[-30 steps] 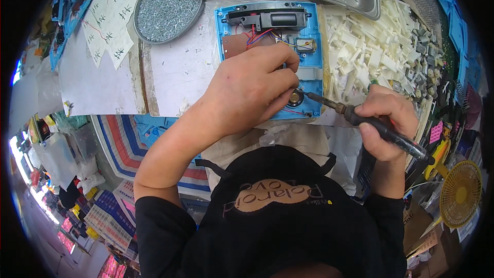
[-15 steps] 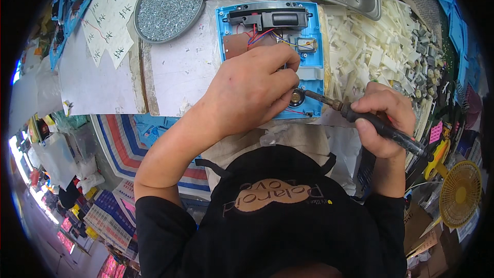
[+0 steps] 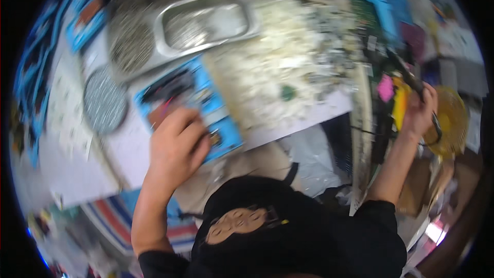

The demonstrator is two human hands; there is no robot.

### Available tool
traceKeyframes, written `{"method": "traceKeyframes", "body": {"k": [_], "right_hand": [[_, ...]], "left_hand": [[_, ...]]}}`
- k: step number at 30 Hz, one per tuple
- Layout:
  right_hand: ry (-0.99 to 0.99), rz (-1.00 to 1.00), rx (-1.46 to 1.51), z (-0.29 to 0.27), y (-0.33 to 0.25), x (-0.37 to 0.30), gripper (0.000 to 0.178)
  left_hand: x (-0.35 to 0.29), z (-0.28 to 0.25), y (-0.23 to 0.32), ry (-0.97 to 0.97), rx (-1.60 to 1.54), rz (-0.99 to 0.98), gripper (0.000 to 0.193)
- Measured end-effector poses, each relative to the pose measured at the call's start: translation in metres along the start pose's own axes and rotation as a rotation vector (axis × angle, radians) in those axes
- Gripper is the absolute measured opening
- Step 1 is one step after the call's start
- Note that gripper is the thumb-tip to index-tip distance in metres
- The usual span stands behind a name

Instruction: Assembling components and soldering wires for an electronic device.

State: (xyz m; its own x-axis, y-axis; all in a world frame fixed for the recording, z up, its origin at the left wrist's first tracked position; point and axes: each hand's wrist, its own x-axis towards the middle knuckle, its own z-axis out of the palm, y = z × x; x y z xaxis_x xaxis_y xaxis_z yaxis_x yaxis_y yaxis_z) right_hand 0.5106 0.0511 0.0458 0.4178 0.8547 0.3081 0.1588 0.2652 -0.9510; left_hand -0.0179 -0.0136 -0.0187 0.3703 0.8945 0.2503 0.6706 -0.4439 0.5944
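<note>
A light-blue plastic casing (image 3: 226,133) lies on the white table, with a black part (image 3: 172,83), a brown board (image 3: 157,117) and thin coloured wires inside. My left hand (image 3: 177,146) rests over its lower left part, with fingers curled and pressed together. Whatever they pinch is hidden. A round speaker (image 3: 215,137) shows just beside those fingers. Far to the right, my right hand (image 3: 421,111) is closed around a dark soldering iron (image 3: 406,72), which points up and away from the casing. Motion blurs the picture.
Behind the casing sits a steel tray (image 3: 206,23) of small metal parts, with a round dish of screws (image 3: 105,100) to its left. White plastic pieces (image 3: 288,56) are heaped at the right. A yellow fan (image 3: 453,123) stands beyond my right hand.
My right hand has carried the soldering iron from the speaker out to the far right. The view has swung right; my left hand stays at the casing.
</note>
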Motion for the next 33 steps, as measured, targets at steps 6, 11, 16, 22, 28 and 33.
{"method": "traceKeyframes", "body": {"k": [6, 11, 16, 22, 28, 33], "right_hand": [[0.297, -0.141, -0.210, -0.025, -0.009, 0.045, 0.009], [0.177, -0.020, -0.318, -0.015, 0.045, 0.085, 0.009], [0.159, 0.430, 0.029, -0.022, 0.080, 0.086, 0.023], [-0.255, 0.596, 0.433, -0.009, 0.066, 0.010, 0.053], [-0.508, 0.305, 0.006, 0.129, 0.037, -0.094, 0.028], [-0.912, 0.016, -0.227, 0.247, 0.015, -0.140, 0.017]], "left_hand": [[0.005, 0.001, 0.011, 0.000, -0.041, -0.082, 0.016], [0.002, 0.001, 0.005, -0.014, -0.017, -0.020, 0.019], [-0.003, -0.002, -0.003, -0.010, -0.032, -0.012, 0.016], [-0.009, -0.005, -0.004, 0.000, -0.095, -0.033, 0.015], [-0.010, -0.004, -0.006, 0.019, -0.122, -0.005, 0.020], [-0.015, -0.006, -0.007, 0.037, -0.106, -0.005, 0.025]]}}
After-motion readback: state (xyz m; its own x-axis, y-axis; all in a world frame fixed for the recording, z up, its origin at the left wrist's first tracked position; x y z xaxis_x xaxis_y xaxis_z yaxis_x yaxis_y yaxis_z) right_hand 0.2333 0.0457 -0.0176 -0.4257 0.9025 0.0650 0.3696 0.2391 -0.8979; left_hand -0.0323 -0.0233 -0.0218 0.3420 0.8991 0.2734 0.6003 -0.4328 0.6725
